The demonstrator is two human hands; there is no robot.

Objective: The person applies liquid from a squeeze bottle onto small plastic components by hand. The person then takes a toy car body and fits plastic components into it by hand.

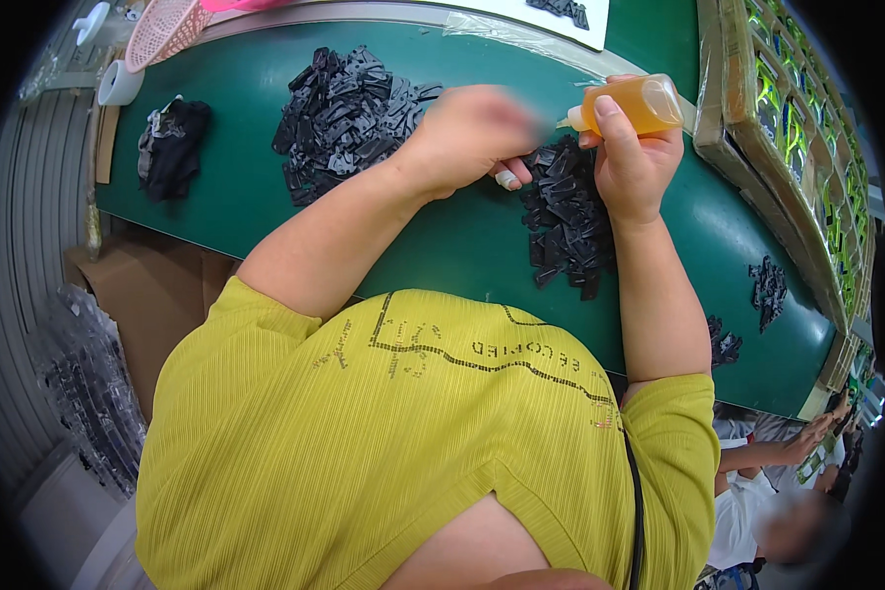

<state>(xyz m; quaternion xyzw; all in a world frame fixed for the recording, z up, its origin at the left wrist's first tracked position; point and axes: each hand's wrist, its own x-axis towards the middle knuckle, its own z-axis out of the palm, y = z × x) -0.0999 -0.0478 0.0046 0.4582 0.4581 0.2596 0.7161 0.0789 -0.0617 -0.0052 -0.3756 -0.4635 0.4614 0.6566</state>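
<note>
My right hand [637, 175] is wrapped round a squeeze bottle [644, 105] of amber liquid. The bottle is tilted on its side, its narrow nozzle pointing left at the fingertips of my left hand [467, 138]. Those left fingers are bent together in a pinch, but a blur covers their tips, so what they hold cannot be made out. A white wrap [505, 180] circles one left finger. Below the two hands lies a heap of small flat black plastic pieces [568, 221]. A larger pile of similar black pieces [339, 123] spreads beyond my left forearm.
On the green table [236, 187] lie a dark cloth [174, 147] at left and small black clusters [767, 292] at right. A pink basket [167, 31] and white tape roll [120, 84] sit far left. Stacked cardboard trays [757, 128] line the right edge; another person [767, 511] sits lower right.
</note>
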